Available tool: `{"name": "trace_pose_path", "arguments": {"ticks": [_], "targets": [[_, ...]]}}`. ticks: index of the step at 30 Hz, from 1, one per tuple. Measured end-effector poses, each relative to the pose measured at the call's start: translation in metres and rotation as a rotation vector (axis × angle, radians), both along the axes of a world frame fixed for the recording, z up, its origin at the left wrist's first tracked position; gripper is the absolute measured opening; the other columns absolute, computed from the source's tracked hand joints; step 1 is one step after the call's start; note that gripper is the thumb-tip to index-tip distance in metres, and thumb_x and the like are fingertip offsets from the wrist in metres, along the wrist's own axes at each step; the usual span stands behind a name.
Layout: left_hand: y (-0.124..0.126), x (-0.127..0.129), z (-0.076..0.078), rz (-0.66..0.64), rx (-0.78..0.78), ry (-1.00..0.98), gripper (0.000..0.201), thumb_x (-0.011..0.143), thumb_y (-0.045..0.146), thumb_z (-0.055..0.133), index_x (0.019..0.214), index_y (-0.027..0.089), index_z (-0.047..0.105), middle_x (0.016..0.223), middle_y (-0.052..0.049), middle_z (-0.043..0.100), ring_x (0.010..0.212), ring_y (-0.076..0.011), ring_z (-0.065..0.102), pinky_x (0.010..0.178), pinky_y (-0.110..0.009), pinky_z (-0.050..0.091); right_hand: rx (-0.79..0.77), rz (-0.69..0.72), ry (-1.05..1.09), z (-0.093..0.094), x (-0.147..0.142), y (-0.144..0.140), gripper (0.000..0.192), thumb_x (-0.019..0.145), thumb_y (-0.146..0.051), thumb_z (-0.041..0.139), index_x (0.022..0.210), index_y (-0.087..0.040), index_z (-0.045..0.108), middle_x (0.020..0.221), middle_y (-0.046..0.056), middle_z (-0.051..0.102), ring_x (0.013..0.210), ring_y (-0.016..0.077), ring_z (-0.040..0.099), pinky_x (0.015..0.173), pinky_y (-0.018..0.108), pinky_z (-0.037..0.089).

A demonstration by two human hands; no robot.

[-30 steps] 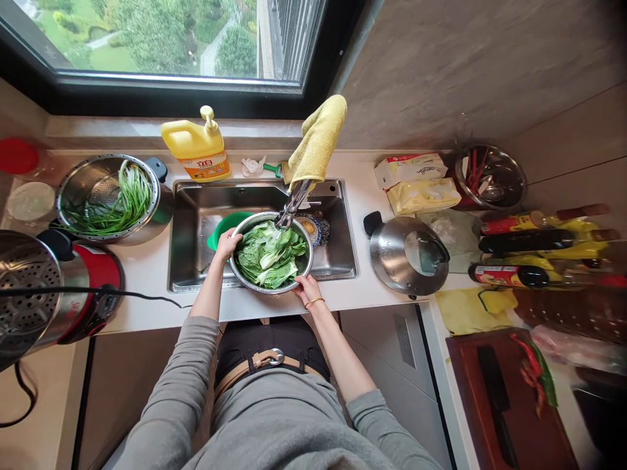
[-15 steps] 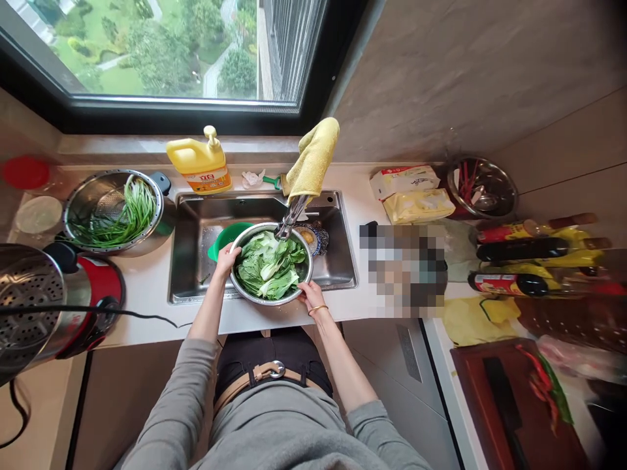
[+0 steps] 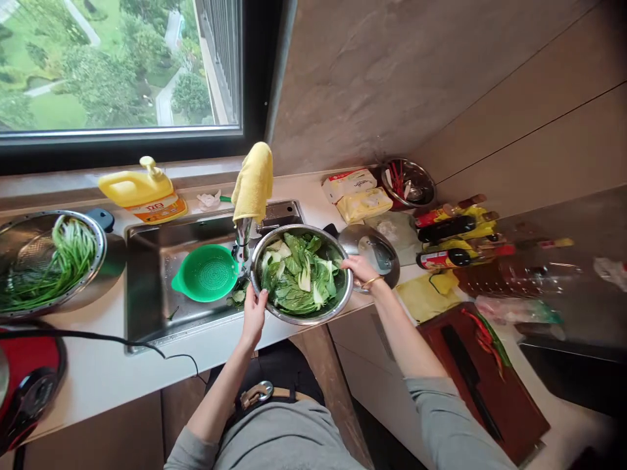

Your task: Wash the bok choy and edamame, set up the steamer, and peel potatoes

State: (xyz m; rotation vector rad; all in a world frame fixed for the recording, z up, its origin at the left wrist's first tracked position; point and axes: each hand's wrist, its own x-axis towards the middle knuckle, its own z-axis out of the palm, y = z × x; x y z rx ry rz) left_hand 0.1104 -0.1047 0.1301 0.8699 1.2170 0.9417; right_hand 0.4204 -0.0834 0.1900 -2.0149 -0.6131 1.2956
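A steel bowl (image 3: pixel 337 303) full of green leafy vegetables (image 3: pixel 298 277) hangs over the right end of the sink (image 3: pixel 147 287). My left hand (image 3: pixel 254 312) grips its near-left rim and my right hand (image 3: pixel 361 269) grips its right rim. The faucet (image 3: pixel 241 236), draped with a yellow cloth (image 3: pixel 253 181), stands just left of the bowl. A green plastic colander (image 3: pixel 206 272) sits in the sink to the left.
A steel colander of long green stalks (image 3: pixel 46 261) and a yellow detergent bottle (image 3: pixel 140 192) stand left of the sink. A pot lid (image 3: pixel 375 248), sauce bottles (image 3: pixel 450 228), packets (image 3: pixel 360 192) and a red board with a knife and chillies (image 3: pixel 477 372) lie right. A red appliance (image 3: pixel 27 378) sits lower left.
The bowl of greens has been lifted out of the sink and carried right, toward the counter. My view has swung right, and the green colander is now uncovered.
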Motion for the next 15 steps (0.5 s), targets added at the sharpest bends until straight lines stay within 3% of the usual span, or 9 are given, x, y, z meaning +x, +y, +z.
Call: {"name": "trace_pose_path", "arguments": {"ticks": [4, 8, 11, 15], "targets": [[0.026, 0.053, 0.025, -0.079, 0.121, -0.008, 0.057, 0.088, 0.049, 0.051, 0.141, 0.031, 0.044, 0.136, -0.006, 0.057, 0.130, -0.0236, 0.049, 0.108, -0.037, 0.038, 0.036, 0.013, -0.050, 0.027, 0.062, 0.034, 0.022, 0.056, -0.018, 0.067, 0.048, -0.018, 0.047, 0.041, -0.007, 0.041, 0.039, 0.0056, 0.033, 0.041, 0.020, 0.019], [0.096, 0.102, 0.033, -0.091, 0.274, -0.015, 0.054, 0.087, 0.043, 0.052, 0.139, 0.027, 0.047, 0.133, -0.005, 0.058, 0.125, -0.0244, 0.052, 0.105, -0.036, 0.041, 0.114, -0.074, -0.040, 0.039, 0.101, 0.076, 0.025, 0.060, -0.015, 0.067, 0.051, -0.018, 0.044, 0.042, -0.007, 0.040, 0.040, 0.0052, 0.034, 0.041, 0.020, 0.023], [0.163, 0.133, 0.026, -0.043, 0.304, -0.042, 0.045, 0.083, 0.031, 0.052, 0.126, 0.020, 0.056, 0.121, -0.007, 0.064, 0.116, -0.0242, 0.056, 0.101, -0.036, 0.042, 0.177, -0.145, -0.028, 0.031, 0.113, 0.113, 0.022, 0.063, -0.013, 0.063, 0.055, -0.019, 0.044, 0.044, -0.007, 0.041, 0.040, 0.0062, 0.037, 0.042, 0.020, 0.028], [0.239, 0.162, 0.009, -0.015, 0.309, -0.054, 0.040, 0.077, 0.023, 0.051, 0.115, 0.017, 0.061, 0.111, -0.006, 0.066, 0.107, -0.0224, 0.057, 0.096, -0.034, 0.043, 0.174, -0.175, -0.181, 0.006, 0.118, 0.160, 0.017, 0.067, -0.015, 0.057, 0.057, -0.020, 0.044, 0.043, -0.007, 0.042, 0.041, 0.0079, 0.039, 0.043, 0.021, 0.033]]}}
